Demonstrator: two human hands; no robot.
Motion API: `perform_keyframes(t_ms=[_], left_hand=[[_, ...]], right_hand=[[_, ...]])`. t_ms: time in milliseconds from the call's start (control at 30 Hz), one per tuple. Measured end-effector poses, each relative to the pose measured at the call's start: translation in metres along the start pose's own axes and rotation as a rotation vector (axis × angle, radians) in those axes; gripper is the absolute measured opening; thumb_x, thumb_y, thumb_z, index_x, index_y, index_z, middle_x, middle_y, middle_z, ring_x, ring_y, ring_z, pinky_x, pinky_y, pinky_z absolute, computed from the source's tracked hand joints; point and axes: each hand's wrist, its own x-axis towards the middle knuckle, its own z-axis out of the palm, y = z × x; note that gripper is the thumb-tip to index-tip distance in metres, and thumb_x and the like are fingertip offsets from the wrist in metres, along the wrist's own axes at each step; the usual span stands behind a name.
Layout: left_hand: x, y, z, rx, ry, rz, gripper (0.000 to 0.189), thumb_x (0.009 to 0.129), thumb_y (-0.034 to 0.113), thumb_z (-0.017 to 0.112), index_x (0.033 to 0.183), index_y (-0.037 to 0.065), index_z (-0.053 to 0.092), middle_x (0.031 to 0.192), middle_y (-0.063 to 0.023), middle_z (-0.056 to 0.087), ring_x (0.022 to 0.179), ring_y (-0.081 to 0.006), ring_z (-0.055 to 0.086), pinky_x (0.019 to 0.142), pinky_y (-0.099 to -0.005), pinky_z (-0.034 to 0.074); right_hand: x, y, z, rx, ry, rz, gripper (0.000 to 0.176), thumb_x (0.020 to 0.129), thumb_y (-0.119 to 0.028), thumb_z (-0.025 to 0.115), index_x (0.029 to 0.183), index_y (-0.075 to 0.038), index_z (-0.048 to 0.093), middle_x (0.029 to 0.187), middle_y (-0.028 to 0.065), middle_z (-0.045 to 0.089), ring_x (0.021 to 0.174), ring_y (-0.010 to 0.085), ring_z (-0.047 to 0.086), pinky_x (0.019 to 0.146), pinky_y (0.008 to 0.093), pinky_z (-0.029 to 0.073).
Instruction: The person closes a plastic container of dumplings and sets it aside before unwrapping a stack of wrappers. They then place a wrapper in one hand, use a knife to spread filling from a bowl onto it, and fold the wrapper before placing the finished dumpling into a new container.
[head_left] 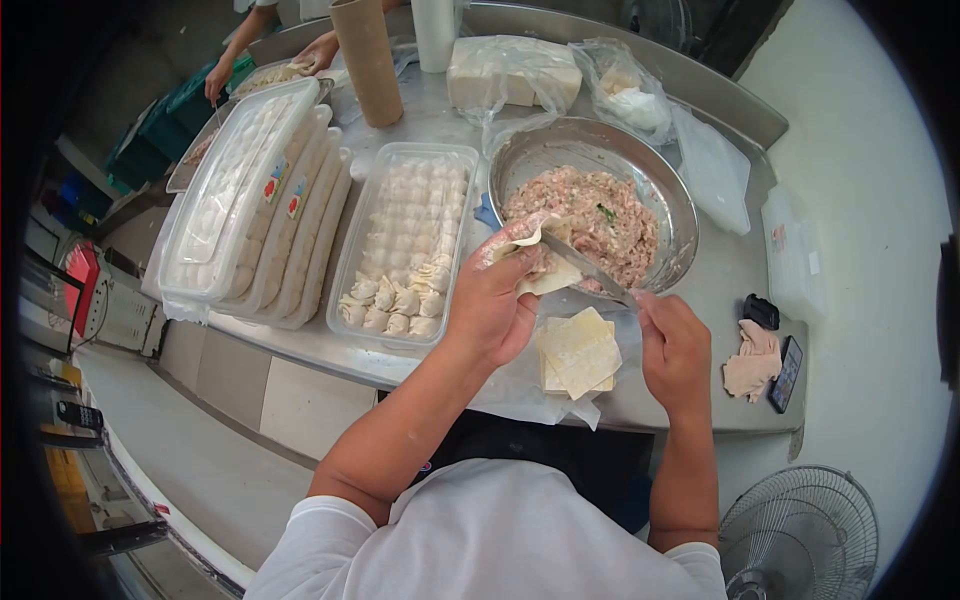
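Observation:
My left hand (pixel 497 298) is closed around a dumpling wrapper (pixel 552 276), its pale edges flaring past the fingers. My right hand (pixel 672 345) grips the end of a metal spreading knife (pixel 590 268), whose blade reaches into the wrapper. Some pinkish filling seems to sit under the blade, partly hidden. Behind both hands stands a steel bowl (pixel 683 195) of minced meat filling (pixel 585 215) with a green fleck on top. Between my forearms, a stack of square wrappers (pixel 579 352) lies on plastic sheeting. Left of my left hand is a plastic tray (pixel 340 290) with rows of folded dumplings (pixel 397 300).
Lidded trays of dumplings (pixel 240 200) are piled at the left. A cardboard tube (pixel 367 65) and a wrapped white block (pixel 515 72) stand behind. At right lie a phone (pixel 786 375), a cloth (pixel 752 362) and a fan (pixel 800 530) below. Another person's hands (pixel 318 52) work at far left.

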Motion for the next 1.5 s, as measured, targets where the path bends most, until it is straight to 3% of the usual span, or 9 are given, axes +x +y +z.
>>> perform_keyframes(t_ms=[367,500,800,900,1033,1100,1233,1433,1500], left_hand=[[0.002,0.02,-0.016,-0.017,0.234,0.058,0.034,0.103,0.012,0.052,0.131,-0.006,0.051,0.13,-0.0163,0.06,0.12,-0.0266,0.061,0.106,-0.0398,0.05],[0.002,0.029,-0.015,-0.19,0.265,0.008,0.036,0.106,0.022,0.048,0.13,-0.004,0.051,0.131,-0.0168,0.059,0.123,-0.0281,0.059,0.107,-0.0419,0.049],[0.009,0.006,-0.02,-0.146,0.175,-0.06,0.043,0.108,0.029,0.043,0.135,-0.003,0.048,0.132,-0.0177,0.058,0.119,-0.0269,0.06,0.11,-0.0422,0.046],[-0.003,0.017,-0.031,-0.326,-0.148,-0.118,0.041,0.106,0.028,0.046,0.133,-0.003,0.05,0.125,-0.014,0.062,0.114,-0.0262,0.062,0.103,-0.043,0.05],[-0.014,0.022,-0.024,0.246,-0.034,-0.152,0.034,0.099,0.023,0.061,0.128,0.004,0.057,0.113,-0.0056,0.064,0.105,-0.02,0.066,0.09,-0.0336,0.054],[-0.019,0.021,-0.023,1.023,-0.326,0.021,0.039,0.089,0.018,0.075,0.122,0.005,0.058,0.109,-0.0026,0.064,0.105,-0.019,0.066,0.087,-0.0344,0.053],[-0.016,0.025,-0.01,1.527,-0.262,0.137,0.046,0.079,0.018,0.084,0.116,0.003,0.06,0.102,-0.0106,0.068,0.097,-0.0273,0.068,0.084,-0.0357,0.052],[-0.007,0.011,-0.028,1.381,-0.166,0.531,0.033,0.083,0.015,0.08,0.105,0.001,0.06,0.098,-0.0134,0.069,0.086,-0.0244,0.069,0.079,-0.038,0.053],[-0.008,0.006,-0.019,1.204,-0.121,0.395,0.027,0.087,0.016,0.076,0.103,0.001,0.061,0.097,-0.0116,0.069,0.084,-0.0195,0.067,0.078,-0.0363,0.053]], right_hand=[[0.036,0.086,-0.012,-0.244,-0.138,0.015,0.022,0.086,-0.003,0.062,0.105,-0.005,0.072,0.084,0.0159,0.062,0.077,0.0372,0.064,0.071,0.0441,0.052],[0.036,0.024,-0.034,-0.464,-0.13,0.069,0.027,0.083,-0.001,0.063,0.107,-0.007,0.073,0.084,0.0157,0.061,0.076,0.0358,0.063,0.071,0.0421,0.052],[0.0,-0.001,0.016,-0.169,-0.048,-0.163,0.036,0.077,0.005,0.067,0.109,-0.008,0.074,0.087,0.0122,0.058,0.075,0.0289,0.061,0.064,0.0373,0.049],[0.006,-0.011,-0.009,-0.065,-0.015,-0.115,0.034,0.076,0.004,0.069,0.108,-0.006,0.074,0.087,0.012,0.059,0.075,0.0289,0.06,0.064,0.0358,0.049],[0.014,-0.018,-0.043,-0.01,-0.069,-0.101,0.034,0.075,0.004,0.07,0.107,-0.006,0.074,0.087,0.0123,0.059,0.075,0.0294,0.06,0.063,0.0362,0.049],[0.015,-0.022,-0.049,-0.069,-0.251,-0.134,0.032,0.075,0.003,0.069,0.106,-0.006,0.074,0.086,0.0124,0.059,0.073,0.0292,0.06,0.063,0.037,0.048],[0.021,-0.039,-0.053,-0.244,-0.282,-0.203,0.03,0.075,0.003,0.068,0.104,-0.005,0.073,0.084,0.0132,0.058,0.072,0.0294,0.059,0.063,0.0385,0.047],[0.014,-0.034,-0.068,-0.094,-0.251,-0.079,0.024,0.077,-0.001,0.07,0.101,-0.002,0.072,0.083,0.0134,0.059,0.072,0.0277,0.058,0.064,0.0372,0.046],[0.003,-0.021,-0.048,0.073,-0.077,0.066,0.019,0.083,-0.005,0.072,0.101,-0.001,0.071,0.086,0.0082,0.062,0.071,0.021,0.057,0.065,0.0359,0.046]])
